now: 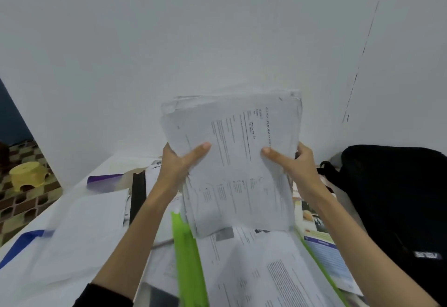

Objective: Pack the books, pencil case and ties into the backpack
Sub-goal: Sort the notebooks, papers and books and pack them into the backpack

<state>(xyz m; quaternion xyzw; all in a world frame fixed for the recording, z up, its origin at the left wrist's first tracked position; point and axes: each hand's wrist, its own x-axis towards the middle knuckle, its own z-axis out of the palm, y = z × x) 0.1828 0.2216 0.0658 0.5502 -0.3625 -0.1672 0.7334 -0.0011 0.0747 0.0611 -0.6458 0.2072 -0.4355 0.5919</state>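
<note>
We read this as home study corner, not office. Bench point(72, 246) below hands point(179, 161) covered in loose printed sheets point(278, 270), white and unsorted. Green folder point(191, 258) lies under left hand; black backpack point(391, 198) sits just right of right hand point(300, 161). Plain white wall point(217, 28) rises close behind hands. Far left of left hand we see patterned tile floor point(21, 200) with small yellow plastic stool point(27, 176), domestic look.
</note>
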